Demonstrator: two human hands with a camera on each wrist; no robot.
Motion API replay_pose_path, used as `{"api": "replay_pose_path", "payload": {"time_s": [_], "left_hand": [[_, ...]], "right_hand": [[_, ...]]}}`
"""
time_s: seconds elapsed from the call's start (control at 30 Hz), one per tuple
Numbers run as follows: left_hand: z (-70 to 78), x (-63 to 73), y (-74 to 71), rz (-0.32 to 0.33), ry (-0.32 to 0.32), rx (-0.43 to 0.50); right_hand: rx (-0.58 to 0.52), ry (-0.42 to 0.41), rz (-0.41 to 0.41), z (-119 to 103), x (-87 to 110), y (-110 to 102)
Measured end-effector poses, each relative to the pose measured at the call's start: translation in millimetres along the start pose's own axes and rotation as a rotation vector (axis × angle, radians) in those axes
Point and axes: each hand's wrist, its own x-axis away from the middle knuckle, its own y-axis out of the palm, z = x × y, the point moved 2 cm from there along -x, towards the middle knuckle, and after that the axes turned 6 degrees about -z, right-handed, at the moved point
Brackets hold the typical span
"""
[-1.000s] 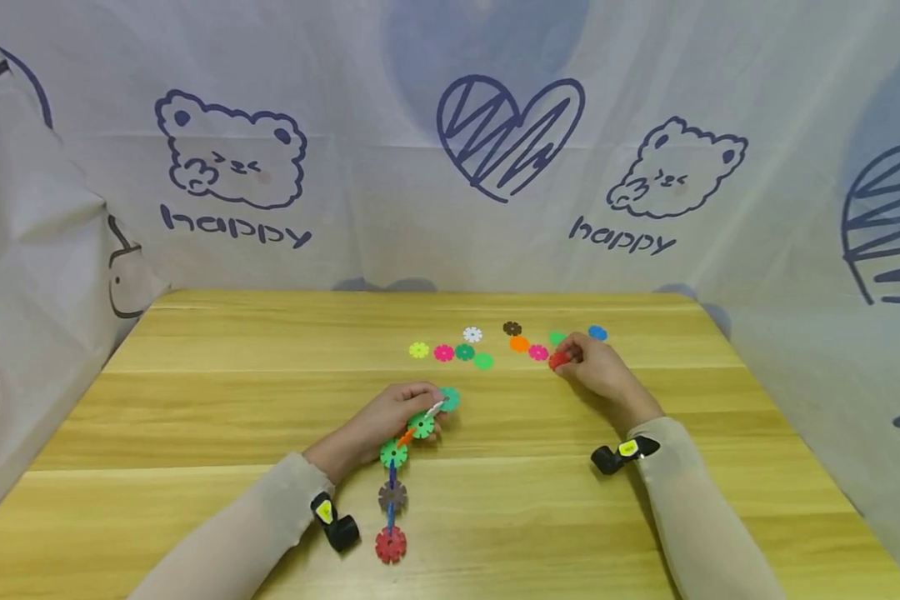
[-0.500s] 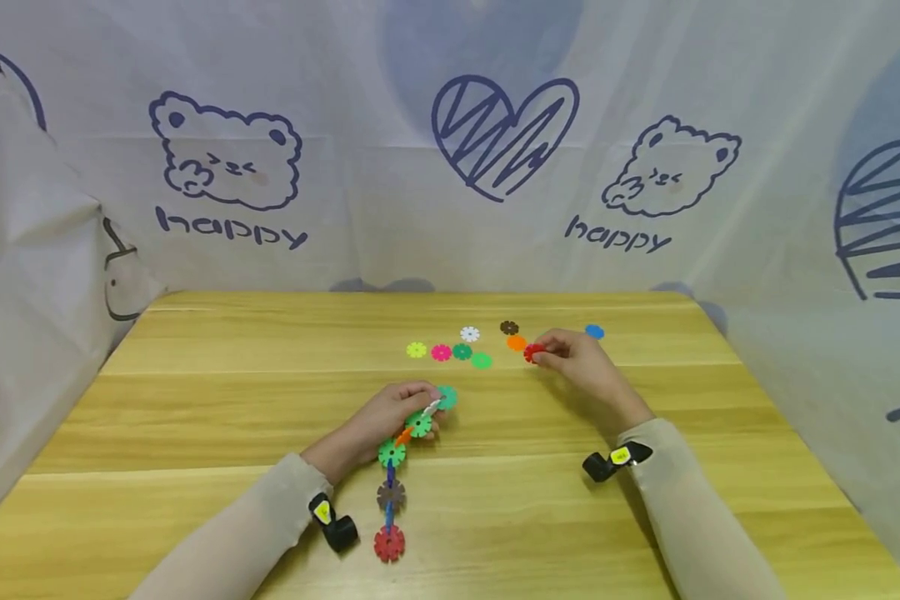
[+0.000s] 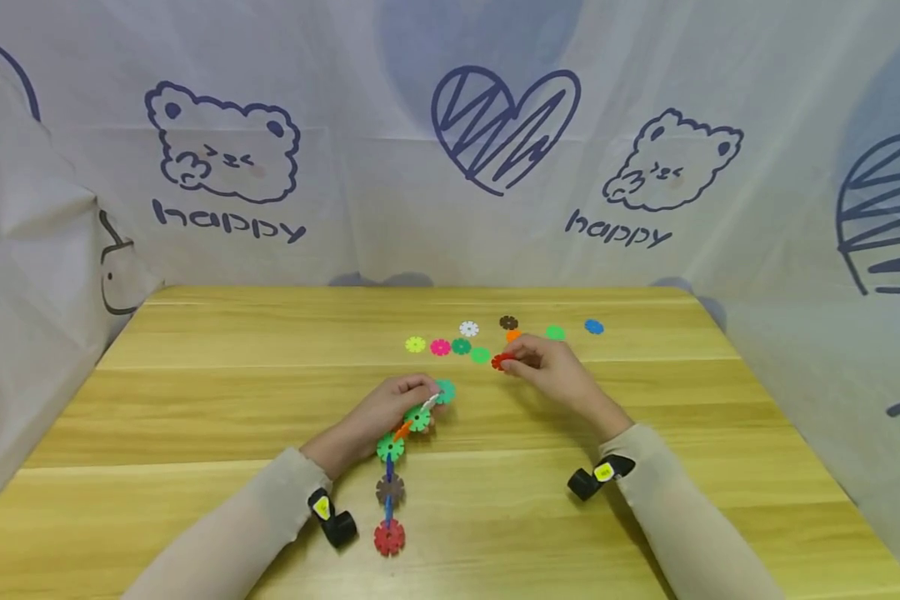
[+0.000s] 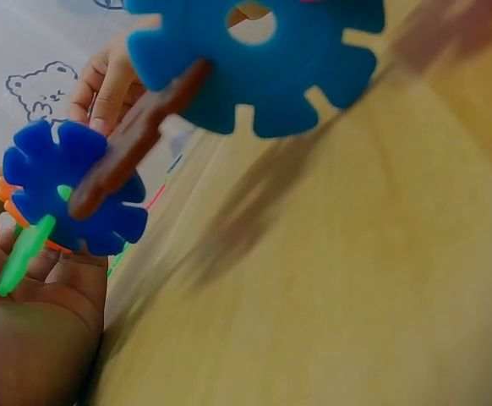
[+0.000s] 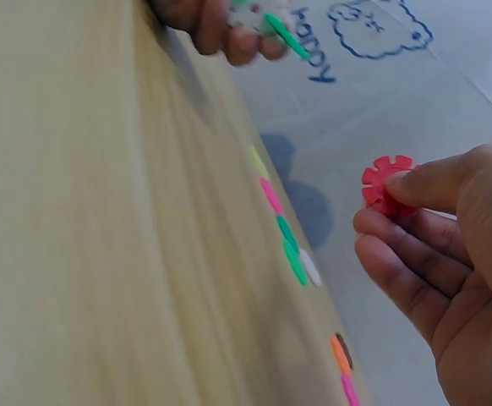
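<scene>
My left hand (image 3: 390, 408) grips a chain of slotted snowflake discs near its upper end. A teal disc (image 3: 445, 392) sticks out past the fingertips. Below the hand the chain hangs through green, orange, blue and brown discs to a red disc (image 3: 389, 537) at the bottom. In the left wrist view a dark blue disc (image 4: 68, 182) and a large blue disc (image 4: 297, 68) are joined by a brown disc (image 4: 136, 139). My right hand (image 3: 558, 375) pinches a loose red disc (image 5: 385, 182) between thumb and fingers, a short way right of the chain's teal end.
Loose discs lie along the back of the wooden table (image 3: 195, 375): yellow (image 3: 416, 344), pink (image 3: 440, 347), dark green (image 3: 461, 346), white (image 3: 468, 328), brown (image 3: 508, 322), blue (image 3: 594, 327) and several others. A printed cloth (image 3: 390, 192) stands behind and beside the table.
My right hand has carried the red disc leftward, from the right end of the row of loose discs toward the chain. The left hand has stayed nearly still with the chain.
</scene>
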Motion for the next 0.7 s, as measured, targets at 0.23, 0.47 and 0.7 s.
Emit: {"api": "replay_pose_path", "payload": {"time_s": [0.23,0.47,0.7], "left_hand": [[0.3,-0.3,0.5,0.032,-0.009,-0.045],[0.8,0.6,2.4,0.034,-0.006,-0.051],[0.8,0.1,1.9,0.034,-0.003,-0.042]], "right_hand": [[-0.024,-0.016,-0.048,-8,1.0,11],[-0.008,-0.018,-0.063,-14,2.1,20],[0.014,-0.072,-0.058,-19,3.0,27]]}}
